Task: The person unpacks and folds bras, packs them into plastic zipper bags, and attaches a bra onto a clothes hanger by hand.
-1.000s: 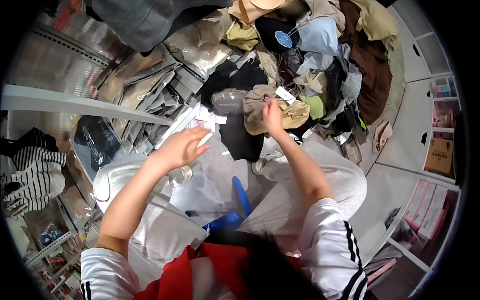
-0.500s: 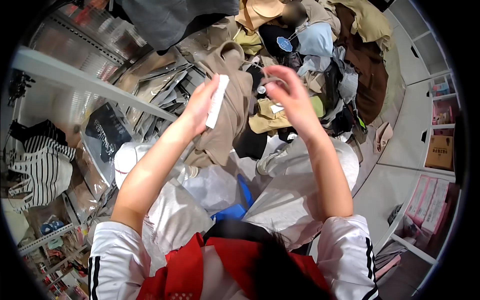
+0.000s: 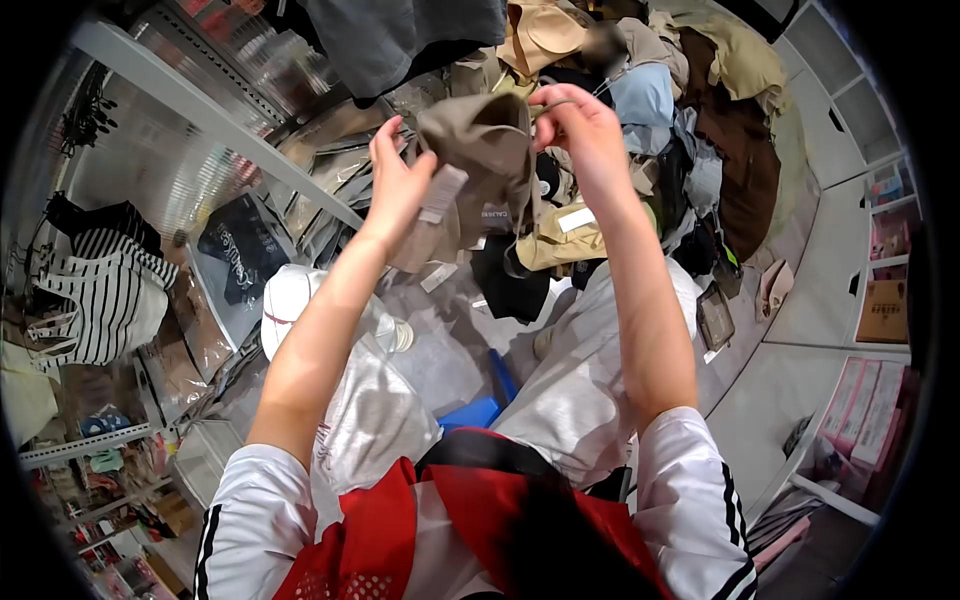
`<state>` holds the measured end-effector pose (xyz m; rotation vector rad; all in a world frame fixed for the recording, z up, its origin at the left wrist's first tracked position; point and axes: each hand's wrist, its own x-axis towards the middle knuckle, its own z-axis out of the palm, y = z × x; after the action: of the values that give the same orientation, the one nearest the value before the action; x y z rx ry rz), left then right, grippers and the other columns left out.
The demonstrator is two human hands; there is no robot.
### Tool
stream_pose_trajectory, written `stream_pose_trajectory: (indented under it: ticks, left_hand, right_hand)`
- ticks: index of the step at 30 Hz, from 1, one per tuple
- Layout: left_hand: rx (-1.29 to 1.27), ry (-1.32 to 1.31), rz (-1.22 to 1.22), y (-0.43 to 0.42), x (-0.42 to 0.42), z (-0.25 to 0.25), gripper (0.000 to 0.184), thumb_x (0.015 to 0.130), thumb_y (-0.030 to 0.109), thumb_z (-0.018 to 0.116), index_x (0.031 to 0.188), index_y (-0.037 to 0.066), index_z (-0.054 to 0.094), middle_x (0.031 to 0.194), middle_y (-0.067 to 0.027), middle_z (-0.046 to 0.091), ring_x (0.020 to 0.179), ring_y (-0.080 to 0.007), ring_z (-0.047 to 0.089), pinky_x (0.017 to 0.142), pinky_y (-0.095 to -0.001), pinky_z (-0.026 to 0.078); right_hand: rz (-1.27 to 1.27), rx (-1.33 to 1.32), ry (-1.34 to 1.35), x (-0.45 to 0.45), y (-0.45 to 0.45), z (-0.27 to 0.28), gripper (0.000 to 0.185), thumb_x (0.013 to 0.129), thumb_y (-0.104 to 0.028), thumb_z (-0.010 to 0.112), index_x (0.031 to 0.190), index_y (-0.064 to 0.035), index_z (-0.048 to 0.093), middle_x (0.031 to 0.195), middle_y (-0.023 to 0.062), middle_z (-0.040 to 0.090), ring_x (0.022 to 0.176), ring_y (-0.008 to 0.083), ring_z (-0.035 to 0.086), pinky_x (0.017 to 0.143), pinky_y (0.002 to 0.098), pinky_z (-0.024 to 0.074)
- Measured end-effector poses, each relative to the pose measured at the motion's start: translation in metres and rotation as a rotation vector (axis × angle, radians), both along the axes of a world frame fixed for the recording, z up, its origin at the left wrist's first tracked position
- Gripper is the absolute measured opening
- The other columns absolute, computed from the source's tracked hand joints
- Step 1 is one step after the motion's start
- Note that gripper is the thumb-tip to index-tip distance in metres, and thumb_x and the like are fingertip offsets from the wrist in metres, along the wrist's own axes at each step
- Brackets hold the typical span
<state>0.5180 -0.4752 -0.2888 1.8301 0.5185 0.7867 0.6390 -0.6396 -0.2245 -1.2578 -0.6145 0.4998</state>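
A taupe garment point(image 3: 475, 150) hangs in front of me, folded over, its exact kind unclear. My right hand point(image 3: 580, 130) pinches a thin strap or edge at its upper right. Beside its left edge, my left hand point(image 3: 400, 185) has its fingers apart and the thumb close to the cloth; whether it touches I cannot tell. A white tag point(image 3: 443, 192) dangles by the left thumb, and another white label point(image 3: 438, 277) shows lower down. Below and behind lie a black piece of cloth point(image 3: 510, 285) and a tan garment point(image 3: 565, 238) with a white tag.
A heap of clothes, including a brown garment point(image 3: 735, 150), spreads ahead to the right. Plastic-packed garments point(image 3: 245, 250) and a striped top point(image 3: 100, 310) lie left of a white rail point(image 3: 215, 115). White cabinets point(image 3: 810, 250) stand right. A blue object point(image 3: 470, 413) lies between my legs.
The taupe garment has come up off the heap, raised by my right hand. My left hand has let go of the white tag and spread its fingers. My view has shifted slightly.
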Motion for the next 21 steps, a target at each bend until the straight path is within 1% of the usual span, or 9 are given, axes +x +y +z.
stream_pose_trajectory:
  ticks: [1,2,5,6,10,13,15,17,21]
  left_hand:
    - [0.439,0.033,0.039,-0.003,-0.001,0.001,0.053,0.072,0.006,0.055,0.12,0.0,0.033,0.119,-0.0172,0.039,0.113,-0.0293,0.039,0.096,-0.0328,0.031]
    - [0.447,-0.005,-0.116,-0.005,-0.001,0.003,0.056,0.068,0.007,0.058,0.119,0.001,0.035,0.12,-0.0182,0.037,0.116,-0.0312,0.035,0.099,-0.0342,0.027]
    - [0.024,0.162,-0.534,-0.023,-0.004,0.018,0.028,0.074,0.006,0.054,0.101,0.0,0.052,0.094,-0.0088,0.058,0.091,-0.018,0.055,0.088,-0.0291,0.039]
    - [-0.074,0.143,-0.522,-0.017,0.001,0.001,0.017,0.078,0.007,0.05,0.091,-0.001,0.055,0.078,-0.0037,0.061,0.076,-0.0115,0.057,0.079,-0.0256,0.043]
    - [-0.089,-0.06,-0.439,0.005,0.013,0.003,0.025,0.093,0.019,0.039,0.088,-0.001,0.055,0.072,-0.0019,0.056,0.068,-0.0083,0.052,0.065,-0.0222,0.042]
    - [-0.316,-0.178,-0.287,0.001,0.013,0.008,0.028,0.093,0.021,0.039,0.089,-0.001,0.055,0.071,-0.0013,0.055,0.069,-0.0079,0.052,0.064,-0.0212,0.042]
    - [-0.242,-0.179,-0.259,-0.003,0.009,0.017,0.032,0.094,0.025,0.037,0.093,0.0,0.056,0.073,-0.0012,0.053,0.07,-0.0084,0.051,0.068,-0.0206,0.041]
    - [-0.125,-0.181,-0.248,-0.003,0.007,0.019,0.032,0.094,0.025,0.038,0.094,0.0,0.057,0.075,-0.0015,0.054,0.07,-0.0085,0.051,0.067,-0.021,0.041]
    - [-0.129,-0.23,-0.169,-0.002,0.002,0.022,0.033,0.093,0.026,0.039,0.092,-0.001,0.058,0.075,-0.002,0.055,0.069,-0.0086,0.052,0.066,-0.0218,0.043]
  right_hand:
    - [0.033,-0.067,-0.13,0.0,0.006,-0.004,0.019,0.087,-0.013,0.044,0.084,-0.0009,0.058,0.058,-0.0006,0.051,0.054,0.0067,0.048,0.054,0.0197,0.0403]
    - [0.053,-0.057,-0.144,-0.006,0.014,-0.007,0.018,0.086,-0.013,0.046,0.082,-0.0014,0.06,0.058,-0.001,0.052,0.054,0.0054,0.048,0.052,0.0185,0.0382]
    - [0.207,-0.305,-0.197,-0.015,0.027,-0.014,0.016,0.083,-0.01,0.047,0.081,-0.0003,0.06,0.059,-0.0001,0.053,0.055,0.006,0.049,0.052,0.0206,0.0403]
    - [0.266,-0.333,-0.184,-0.017,0.03,-0.012,0.018,0.085,-0.012,0.047,0.08,0.0008,0.059,0.06,0.0003,0.053,0.056,0.0071,0.05,0.054,0.0214,0.0421]
    - [0.148,0.058,0.077,-0.023,0.047,-0.022,0.022,0.087,-0.018,0.048,0.084,0.0019,0.057,0.066,0.0019,0.054,0.058,0.0087,0.051,0.056,0.0207,0.0421]
    - [0.015,0.038,0.063,-0.028,0.062,-0.041,0.019,0.087,-0.016,0.048,0.087,0.0011,0.055,0.069,0.0026,0.054,0.062,0.0091,0.052,0.058,0.0218,0.0424]
    - [0.031,-0.114,-0.134,-0.031,0.07,-0.073,0.017,0.085,-0.015,0.049,0.091,0.0011,0.054,0.082,0.0098,0.061,0.071,0.0143,0.057,0.065,0.0262,0.0448]
    - [0.02,-0.109,-0.158,-0.037,0.08,-0.096,0.019,0.082,-0.016,0.052,0.089,0.0015,0.055,0.08,0.0124,0.062,0.07,0.0168,0.058,0.066,0.0274,0.045]
    - [0.212,-0.29,-0.229,-0.052,0.069,-0.076,0.02,0.079,-0.019,0.054,0.079,0.0011,0.058,0.063,0.0084,0.057,0.057,0.0144,0.052,0.056,0.028,0.0412]
